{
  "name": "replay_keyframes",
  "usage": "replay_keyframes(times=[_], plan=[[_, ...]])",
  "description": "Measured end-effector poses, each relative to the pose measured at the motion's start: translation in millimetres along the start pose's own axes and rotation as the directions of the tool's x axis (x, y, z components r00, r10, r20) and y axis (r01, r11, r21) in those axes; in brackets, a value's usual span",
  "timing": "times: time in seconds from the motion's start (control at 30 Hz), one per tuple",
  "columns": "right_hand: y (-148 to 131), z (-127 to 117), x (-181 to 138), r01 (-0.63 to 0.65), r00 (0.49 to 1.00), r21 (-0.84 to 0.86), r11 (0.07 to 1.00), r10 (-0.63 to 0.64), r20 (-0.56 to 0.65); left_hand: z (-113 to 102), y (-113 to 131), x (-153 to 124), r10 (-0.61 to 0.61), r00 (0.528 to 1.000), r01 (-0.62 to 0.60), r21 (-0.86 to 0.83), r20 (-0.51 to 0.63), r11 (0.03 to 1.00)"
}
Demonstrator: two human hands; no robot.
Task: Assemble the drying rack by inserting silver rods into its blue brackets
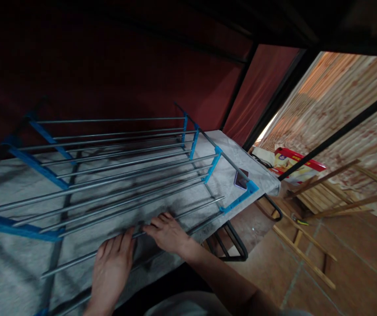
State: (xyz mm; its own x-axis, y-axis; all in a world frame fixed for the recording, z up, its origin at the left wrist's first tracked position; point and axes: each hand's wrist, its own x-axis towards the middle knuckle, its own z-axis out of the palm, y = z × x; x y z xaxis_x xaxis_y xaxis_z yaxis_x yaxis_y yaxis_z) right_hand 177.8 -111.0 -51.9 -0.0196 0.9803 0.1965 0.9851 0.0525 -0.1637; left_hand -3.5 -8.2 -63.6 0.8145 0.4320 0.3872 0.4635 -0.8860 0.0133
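Observation:
A rack of grey metal rods joined by blue plastic side pieces lies tipped over on a grey cloth-covered bed surface. My left hand rests on the nearest rod, its fingers curled over it. Just to its right, my right hand grips the same rod, fingers wrapped round it. This rod's right end is loose, just short of the blue side piece.
A dark phone lies on the bed by the rack's right end. A black metal bed frame shows below the edge. On the tiled floor at the right are wooden slats and a red and yellow box. Dark red curtain behind.

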Motion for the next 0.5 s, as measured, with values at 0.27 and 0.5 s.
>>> replay_keyframes(times=[0.27, 0.5], plan=[[50.6, 19.5, -27.8, -0.291, 0.956, 0.014, 0.957, 0.291, -0.031, 24.7, -47.8, -17.8, -0.053, 0.994, 0.066, -0.133, 0.100, 0.989], [109.8, 28.0, -79.1, -0.625, 0.516, 0.398, 0.672, 0.738, -0.435, 33.1, -79.9, -32.2, -0.136, 0.986, 0.154, -0.234, 0.093, 0.960]])
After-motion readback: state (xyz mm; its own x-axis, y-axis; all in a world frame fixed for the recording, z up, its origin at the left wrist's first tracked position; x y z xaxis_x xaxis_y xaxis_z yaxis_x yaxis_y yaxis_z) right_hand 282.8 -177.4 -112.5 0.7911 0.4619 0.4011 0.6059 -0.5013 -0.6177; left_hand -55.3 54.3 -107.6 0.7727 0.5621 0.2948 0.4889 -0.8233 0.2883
